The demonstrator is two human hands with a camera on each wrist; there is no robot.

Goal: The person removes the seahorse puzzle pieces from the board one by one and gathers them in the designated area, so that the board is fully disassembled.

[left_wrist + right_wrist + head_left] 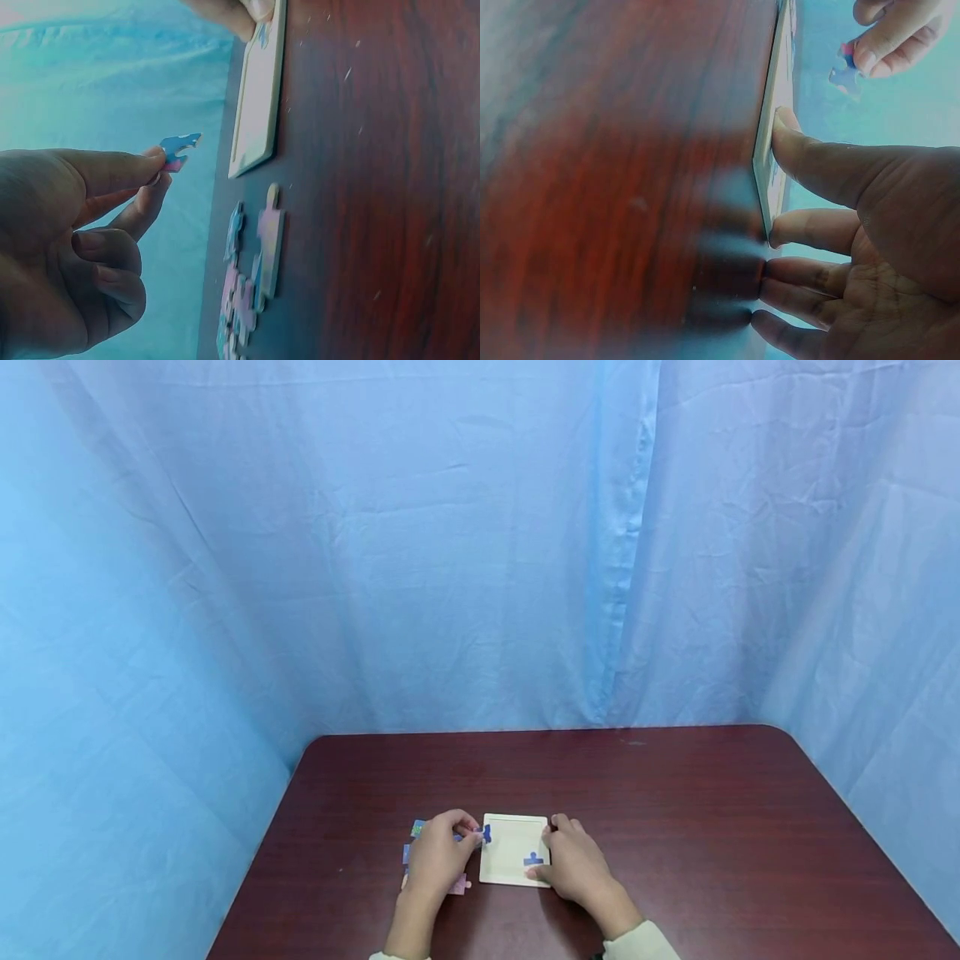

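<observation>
Between thumb and index finger, my left hand (pixel 437 858) pinches a small blue jigsaw piece (pixel 487 834) by the left edge of a pale puzzle tray (pixel 504 853). A pink patch shows on that piece (pixel 178 154) in the left wrist view, where it is held above the table. My right hand (pixel 579 865) holds the tray's right side, thumb on its near rim and index finger at the side edge. Another blue jigsaw piece (pixel 533 859) lies inside the tray near the right thumb. Loose jigsaw pieces (pixel 270 240) lie beside the tray, partly hidden by my left hand in the head view.
The dark red-brown wooden table (pixel 712 843) stretches out around the tray. Light blue curtains (pixel 450 568) hang behind it and along both sides.
</observation>
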